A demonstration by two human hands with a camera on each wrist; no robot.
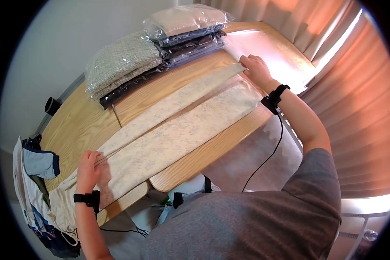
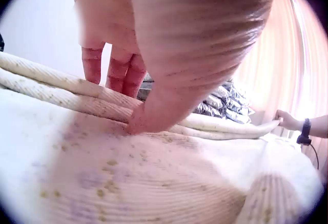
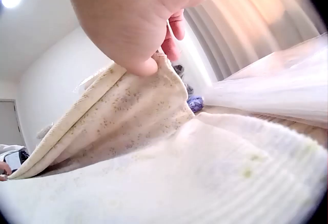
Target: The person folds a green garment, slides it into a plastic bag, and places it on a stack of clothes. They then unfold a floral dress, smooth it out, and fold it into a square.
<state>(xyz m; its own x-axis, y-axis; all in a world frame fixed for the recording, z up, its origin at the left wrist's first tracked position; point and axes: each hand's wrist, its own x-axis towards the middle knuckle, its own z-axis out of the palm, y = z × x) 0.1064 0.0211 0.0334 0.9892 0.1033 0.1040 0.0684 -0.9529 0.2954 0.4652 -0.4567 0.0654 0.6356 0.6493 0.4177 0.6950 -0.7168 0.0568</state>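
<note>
Cream floral trousers (image 1: 173,134) in ribbed cloth lie lengthwise along the wooden table, with a long folded strip along their far side. My right hand (image 1: 256,69) pinches the far right end of that strip between thumb and fingers. In the right wrist view, the pinched cloth (image 3: 138,101) rises off the layer below. At the left end, my left hand (image 1: 89,167) pinches the folded edge (image 2: 102,103), thumb on the near side and fingers beyond it. Gathered cloth of the trousers with a loose cord hangs over the table's left end, beside my left wrist.
Bagged folded textiles (image 1: 123,63) are stacked at the back of the table (image 1: 73,117), a cream one on top (image 1: 190,19). Clear plastic bags (image 1: 273,52) lie at the right end. Piled clothes (image 1: 39,162) sit at the left edge. Curtains (image 1: 355,121) hang at right.
</note>
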